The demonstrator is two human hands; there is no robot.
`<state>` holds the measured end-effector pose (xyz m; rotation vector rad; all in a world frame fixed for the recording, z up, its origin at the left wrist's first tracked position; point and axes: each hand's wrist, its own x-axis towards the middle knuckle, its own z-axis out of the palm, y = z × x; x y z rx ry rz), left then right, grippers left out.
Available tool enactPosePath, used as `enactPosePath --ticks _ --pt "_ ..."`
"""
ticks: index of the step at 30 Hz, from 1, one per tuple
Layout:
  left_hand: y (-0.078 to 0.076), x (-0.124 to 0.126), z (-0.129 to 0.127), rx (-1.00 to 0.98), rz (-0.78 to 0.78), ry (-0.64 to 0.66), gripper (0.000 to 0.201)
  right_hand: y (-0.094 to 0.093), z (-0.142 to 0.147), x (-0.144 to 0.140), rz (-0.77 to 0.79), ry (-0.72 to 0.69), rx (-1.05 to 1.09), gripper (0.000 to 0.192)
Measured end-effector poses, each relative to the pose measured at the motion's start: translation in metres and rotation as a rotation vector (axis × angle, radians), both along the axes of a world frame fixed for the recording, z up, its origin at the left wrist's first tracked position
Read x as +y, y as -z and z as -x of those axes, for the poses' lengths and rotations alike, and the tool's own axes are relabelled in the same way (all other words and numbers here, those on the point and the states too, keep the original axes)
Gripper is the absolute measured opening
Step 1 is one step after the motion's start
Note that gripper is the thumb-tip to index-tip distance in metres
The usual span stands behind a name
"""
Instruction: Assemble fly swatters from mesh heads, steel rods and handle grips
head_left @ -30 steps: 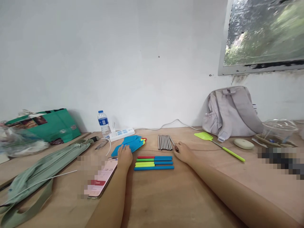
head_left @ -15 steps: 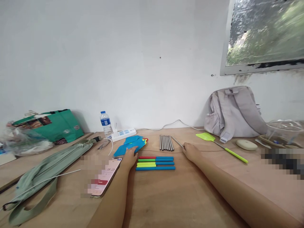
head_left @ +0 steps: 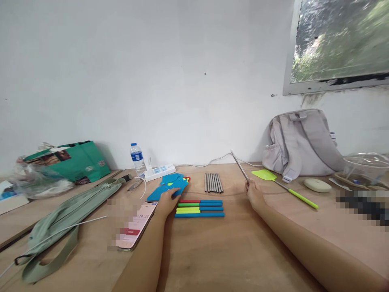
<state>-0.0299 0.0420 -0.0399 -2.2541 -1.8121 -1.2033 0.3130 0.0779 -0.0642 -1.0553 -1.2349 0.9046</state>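
Metal rod [head_left: 240,166] now tilted upward.

Looks like a plain indoor workroom, though cannot be pinned down as home or office. Has a white wall [head_left: 170,81], stained below a window [head_left: 340,44] with green foliage [head_left: 361,34] outside, and a wooden tabletop [head_left: 200,255]. Holds belongings along the wall: power strip [head_left: 160,172], plastic water bottle [head_left: 137,157], grey backpack [head_left: 306,142], green shopping bag [head_left: 74,162].

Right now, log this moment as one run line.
left hand: at blue pieces | right hand: holding grey rod, tilted | table: row of grey rods, coloured tubes
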Motion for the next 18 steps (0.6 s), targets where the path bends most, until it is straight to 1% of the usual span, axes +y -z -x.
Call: enactPosePath --ticks 4,9,12,14,16,17,18 --pt "0.000 -0.001 0.000 -0.075 -0.045 -0.015 0.024 -0.001 0.006 -0.019 0.027 0.000 0.097 0.042" --pt "-0.001 -0.002 0.001 -0.188 -0.114 -0.076 0.023 -0.007 0.002 -0.047 0.087 -0.101 0.142 0.038" --pt "-0.004 -0.005 -0.003 -0.293 -0.163 -0.104 0.021 -0.011 -0.001 -0.058 0.132 -0.136 0.111 0.037" --pt "-0.008 -0.007 -0.010 -0.443 -0.199 -0.137 0.024 -0.013 -0.001 -0.063 0.141 -0.135 0.080 0.038" --pt "-0.013 -0.009 -0.021 -0.677 -0.231 -0.162 0.030 -0.015 0.000 -0.065 0.129 -0.135 0.055 0.038" --pt "-0.016 -0.011 -0.028 -0.813 -0.241 -0.150 0.034 -0.016 0.000 -0.065 0.115 -0.132 0.039 0.037" --pt "-0.019 -0.012 -0.034 -0.956 -0.249 -0.112 0.037 -0.016 0.000 -0.065 0.099 -0.130 0.020 0.037"
